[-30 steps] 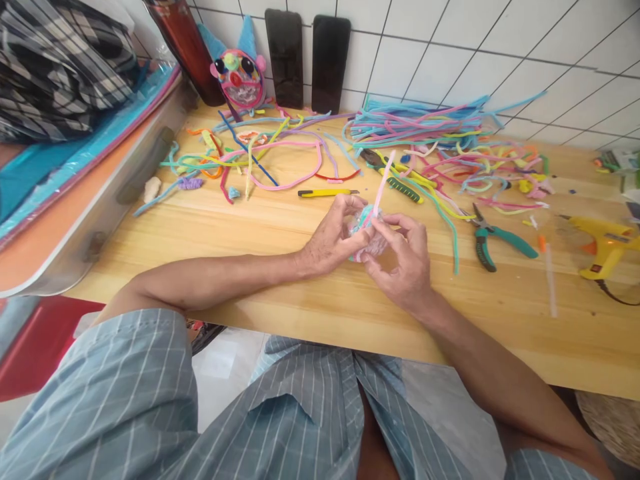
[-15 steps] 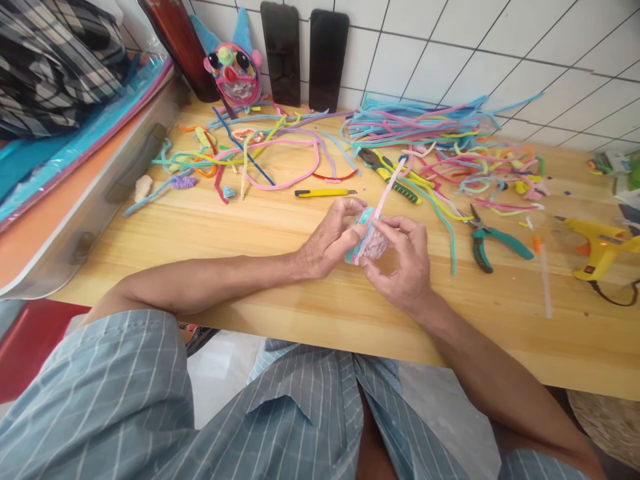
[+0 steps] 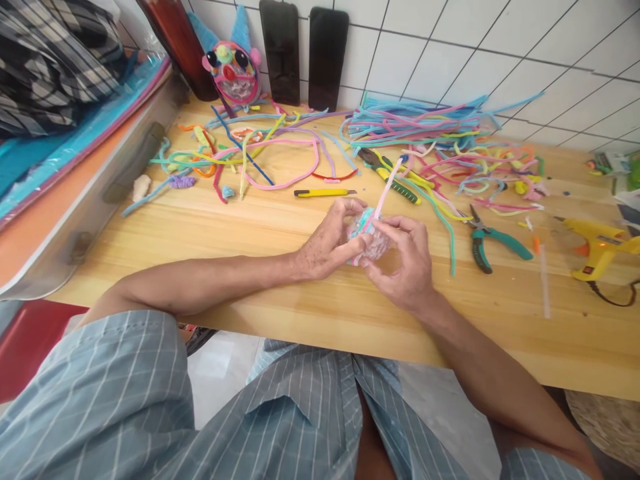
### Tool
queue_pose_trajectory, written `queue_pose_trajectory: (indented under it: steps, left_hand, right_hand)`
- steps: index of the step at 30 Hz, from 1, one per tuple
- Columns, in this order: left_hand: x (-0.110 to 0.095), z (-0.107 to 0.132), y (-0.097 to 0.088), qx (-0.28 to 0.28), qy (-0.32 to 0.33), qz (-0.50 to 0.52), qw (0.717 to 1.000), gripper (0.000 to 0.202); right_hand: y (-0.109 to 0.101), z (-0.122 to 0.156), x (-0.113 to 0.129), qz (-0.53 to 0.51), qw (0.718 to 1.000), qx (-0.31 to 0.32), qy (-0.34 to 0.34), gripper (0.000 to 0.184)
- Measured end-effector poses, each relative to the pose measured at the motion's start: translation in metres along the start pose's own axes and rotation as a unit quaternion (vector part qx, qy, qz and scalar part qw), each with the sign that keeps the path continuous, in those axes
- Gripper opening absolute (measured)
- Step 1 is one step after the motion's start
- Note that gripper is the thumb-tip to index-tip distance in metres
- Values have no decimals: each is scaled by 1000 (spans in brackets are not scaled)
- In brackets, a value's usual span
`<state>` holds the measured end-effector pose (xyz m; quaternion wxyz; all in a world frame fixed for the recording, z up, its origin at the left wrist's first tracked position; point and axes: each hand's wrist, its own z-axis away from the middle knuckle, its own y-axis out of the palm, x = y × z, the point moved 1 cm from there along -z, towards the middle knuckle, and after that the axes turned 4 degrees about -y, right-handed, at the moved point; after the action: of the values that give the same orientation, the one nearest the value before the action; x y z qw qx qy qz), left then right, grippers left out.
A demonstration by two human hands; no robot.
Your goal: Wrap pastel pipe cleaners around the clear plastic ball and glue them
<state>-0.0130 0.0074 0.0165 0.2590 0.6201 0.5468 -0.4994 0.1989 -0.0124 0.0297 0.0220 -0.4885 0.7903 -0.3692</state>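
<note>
Between my two hands is a small rounded pipe-cleaner craft piece (image 3: 376, 245), pale pink-white with turquoise and pink bands. My left hand (image 3: 333, 243) grips its left side, thumb across the front and fingers behind. On the right, my right hand (image 3: 405, 260) pinches the piece at its edge with thumb and forefinger. A pale pink pipe cleaner (image 3: 388, 187) sticks up from the top of it, its free end reaching toward the yellow-and-black pliers (image 3: 395, 181). The underside of the piece is hidden by my fingers.
Behind my hands lies a yellow craft knife (image 3: 323, 193). Loose pipe cleaners (image 3: 285, 183) and a blue bundle (image 3: 420, 127) line the back. Teal pliers (image 3: 500, 241) and a yellow glue gun (image 3: 597, 247) are at right. Two phones (image 3: 327, 60) lean on the wall beside a finished-looking figure (image 3: 235, 70).
The craft piece has turned slightly in my hands, so more of its pale surface and less of the turquoise band shows. My left thumb has shifted a little lower across it.
</note>
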Motion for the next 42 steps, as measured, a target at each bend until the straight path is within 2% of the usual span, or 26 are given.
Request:
queue_pose_trajectory:
  steps: [4, 7, 10, 13, 18, 22, 27, 31, 42]
  left_hand:
    - [5, 0, 3, 3, 39, -30, 999, 49]
    - [6, -2, 4, 5, 49, -39, 998, 48]
    - [5, -4, 3, 14, 50, -50, 997, 48]
    - [3, -5, 1, 20, 59, -60, 996, 50]
    - [4, -7, -1, 29, 105, -96, 989, 49]
    - [6, -8, 0, 28, 131, -117, 984, 47]
    - [9, -8, 1, 18, 114, -116, 987, 50]
    - [9, -8, 1, 18, 111, -106, 988, 51]
    - [6, -6, 0, 26, 100, -86, 991, 53]
  right_hand:
    - [-15, -7, -11, -32, 999, -18, 34, 38]
    - [-30, -14, -18, 36, 999, -29, -3, 44]
    - [-39, -21, -24, 102, 994, 5, -41, 36]
    - [-37, -24, -29, 106, 993, 31, -51, 27]
    - [-30, -23, -33, 101, 992, 51, -61, 23]
    - [-34, -24, -31, 113, 987, 49, -108, 14]
    - [-34, -22, -31, 147, 980, 45, -124, 13]
    - [-29, -20, -31, 169, 977, 47, -124, 20]
    - [-27, -22, -30, 114, 984, 27, -131, 20]
